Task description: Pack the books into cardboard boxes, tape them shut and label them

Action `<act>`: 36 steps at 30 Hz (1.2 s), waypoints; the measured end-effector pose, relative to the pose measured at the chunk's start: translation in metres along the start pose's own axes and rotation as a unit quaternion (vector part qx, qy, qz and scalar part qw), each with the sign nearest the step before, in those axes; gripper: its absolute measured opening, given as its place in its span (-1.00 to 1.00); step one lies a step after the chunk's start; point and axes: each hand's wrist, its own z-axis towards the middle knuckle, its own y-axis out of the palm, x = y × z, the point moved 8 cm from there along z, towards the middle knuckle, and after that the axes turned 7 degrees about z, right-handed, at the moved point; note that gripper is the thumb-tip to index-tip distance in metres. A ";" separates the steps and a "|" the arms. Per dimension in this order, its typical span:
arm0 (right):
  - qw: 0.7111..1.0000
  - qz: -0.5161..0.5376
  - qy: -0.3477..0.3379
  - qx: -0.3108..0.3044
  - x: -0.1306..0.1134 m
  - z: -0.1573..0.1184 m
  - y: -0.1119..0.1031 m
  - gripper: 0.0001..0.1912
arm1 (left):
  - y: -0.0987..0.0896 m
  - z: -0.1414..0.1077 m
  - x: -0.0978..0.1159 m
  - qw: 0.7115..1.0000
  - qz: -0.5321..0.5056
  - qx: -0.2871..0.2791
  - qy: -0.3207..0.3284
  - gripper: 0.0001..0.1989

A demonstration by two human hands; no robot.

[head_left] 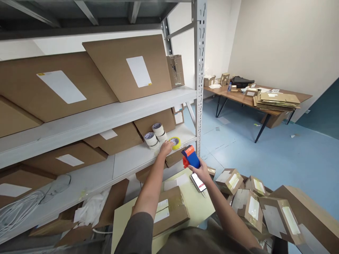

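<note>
My left hand [166,148] reaches to the shelf, its fingers closed on the near-left edge of a roll of yellow tape [178,144]. Beside it stand several rolls of white tape [158,129], stacked in two columns. In my right hand [202,171] is a blue and orange tape dispenser [194,159], held up off the table. Below that hand a phone [198,182] with a lit screen lies on the pale yellow table [124,216]. A taped cardboard box [173,206] with white labels sits on the same table, partly behind my left arm.
Grey metal shelving [200,70] holds large flat cartons [132,70] on the left. Several small taped boxes [249,203] are piled at right. A brown table [238,97] with stacked flattened cardboard [277,100] stands farther back. Coiled white cable [21,208] lies lower left.
</note>
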 end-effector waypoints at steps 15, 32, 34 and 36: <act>0.995 -0.068 -0.074 0.001 -0.013 0.010 -0.015 -0.30 | -0.106 -0.138 0.032 0.964 -0.195 -0.084 0.158 -0.63; 0.952 0.136 0.084 -0.262 0.017 -0.045 0.093 -0.13 | -0.107 -0.238 0.028 0.847 -0.474 -0.219 0.099 -0.50; 0.954 0.131 0.106 -0.250 0.020 -0.051 0.090 -0.17 | -0.101 -0.239 0.028 0.839 -0.492 -0.216 0.085 -0.50; 0.955 0.132 0.109 -0.241 0.019 -0.055 0.088 -0.15 | -0.094 -0.238 0.028 0.831 -0.507 -0.219 0.071 -0.51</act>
